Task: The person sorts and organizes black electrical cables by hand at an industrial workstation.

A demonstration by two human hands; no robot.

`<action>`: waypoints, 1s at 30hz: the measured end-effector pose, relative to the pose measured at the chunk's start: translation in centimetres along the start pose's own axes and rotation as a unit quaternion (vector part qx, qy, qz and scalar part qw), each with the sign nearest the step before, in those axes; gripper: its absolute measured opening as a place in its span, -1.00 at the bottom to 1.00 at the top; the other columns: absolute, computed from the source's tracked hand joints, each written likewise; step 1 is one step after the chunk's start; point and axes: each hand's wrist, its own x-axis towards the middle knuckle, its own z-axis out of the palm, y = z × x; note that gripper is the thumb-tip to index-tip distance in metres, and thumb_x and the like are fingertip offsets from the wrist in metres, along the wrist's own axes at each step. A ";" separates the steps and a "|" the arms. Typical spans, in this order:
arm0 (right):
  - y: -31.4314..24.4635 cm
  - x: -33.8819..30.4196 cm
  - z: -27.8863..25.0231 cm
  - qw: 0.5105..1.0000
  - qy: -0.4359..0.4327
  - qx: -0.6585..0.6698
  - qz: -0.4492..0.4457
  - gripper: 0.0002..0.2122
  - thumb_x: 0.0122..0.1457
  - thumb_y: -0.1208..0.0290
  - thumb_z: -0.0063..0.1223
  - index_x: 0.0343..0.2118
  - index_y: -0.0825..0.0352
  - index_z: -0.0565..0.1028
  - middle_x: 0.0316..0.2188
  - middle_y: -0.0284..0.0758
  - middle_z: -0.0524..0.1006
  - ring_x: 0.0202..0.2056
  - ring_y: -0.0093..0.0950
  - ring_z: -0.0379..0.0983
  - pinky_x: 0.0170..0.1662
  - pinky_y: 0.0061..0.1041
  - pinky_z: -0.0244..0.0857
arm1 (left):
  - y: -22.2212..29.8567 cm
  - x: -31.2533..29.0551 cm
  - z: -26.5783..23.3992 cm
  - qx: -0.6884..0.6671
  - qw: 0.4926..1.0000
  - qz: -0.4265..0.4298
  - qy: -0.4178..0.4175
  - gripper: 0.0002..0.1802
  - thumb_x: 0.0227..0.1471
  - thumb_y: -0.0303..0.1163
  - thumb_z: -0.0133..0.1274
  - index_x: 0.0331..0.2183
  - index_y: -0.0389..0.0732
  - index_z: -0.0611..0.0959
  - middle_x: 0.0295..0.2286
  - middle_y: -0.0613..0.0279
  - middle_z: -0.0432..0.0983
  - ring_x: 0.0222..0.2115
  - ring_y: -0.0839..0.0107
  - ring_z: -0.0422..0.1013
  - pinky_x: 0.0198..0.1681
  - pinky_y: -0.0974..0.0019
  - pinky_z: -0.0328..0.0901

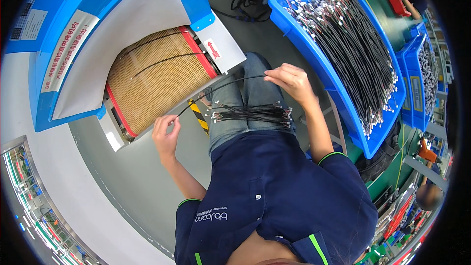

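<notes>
Nearest us lies the navy work shirt [274,172] with lime-green piping, and below it the jeans [219,140] of the seated wearer. Across the lap we find a loose bundle of thin black cables [251,113], white connectors at both ends. Beyond it, we see a single black cable [216,89] drawn out in a shallow curve above the knees: the left hand [166,135] pinches one end between thumb and fingers, the right hand [292,82] pinches the other.

To the left, we note the mesh conveyor belt [162,83], red along its edges, with two more cables lying apart across it under a blue machine hood [117,7]. To the right stands a blue bin [362,142] heaped with similar cables; farther off come a second blue bin [411,91] and a co-worker's arm [406,4] beside a red object.

We judge the step in hand to be straightening one cable for the belt. The next move, as we read it, calls for keeping both ends pinched and the cable extended, then lowering it onto the mesh, well apart from its neighbours.
</notes>
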 end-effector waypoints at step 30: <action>-0.8 0.9 0.5 0.994 -0.104 0.028 0.036 -0.90 -0.10 0.50 0.22 -0.50 0.31 0.51 -0.58 -0.34 0.45 -0.49 -0.37 0.41 -0.41 -0.43 0.32 | -0.5 -0.2 -1.5 0.000 1.000 0.010 0.020 -0.82 -0.24 -0.67 0.20 -0.46 -0.29 0.61 -0.51 0.22 0.52 -0.51 0.38 0.40 -0.44 0.40 0.31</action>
